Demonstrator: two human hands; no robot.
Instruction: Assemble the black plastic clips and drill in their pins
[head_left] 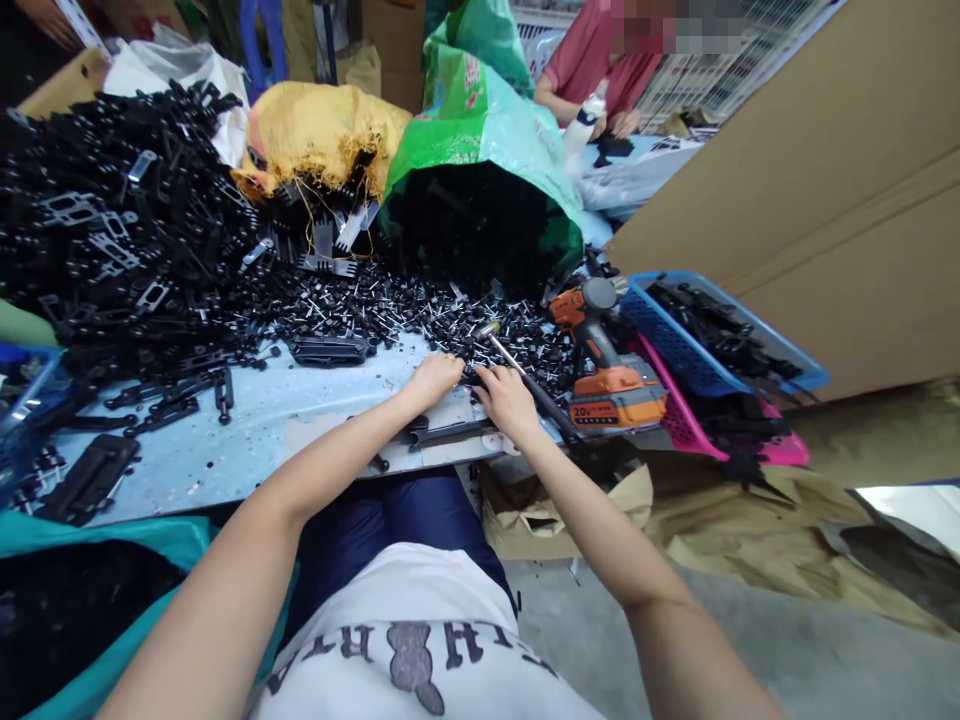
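My left hand is closed at the near edge of a heap of small screws and black parts, its fingertips curled over something small and dark. Facing it, my right hand has bent fingers pressed together at the same spot. What lies between the fingertips is too small to name. Just right of my right hand lies a hammer with a metal shaft and dark grip. An orange cordless drill stands beyond it. Below my hands a black bar-shaped part rests near the table edge.
A large pile of black plastic parts covers the left side. An open green bag and a yellow sack lie behind. Blue and pink baskets stand right, beside cardboard. Another person sits across.
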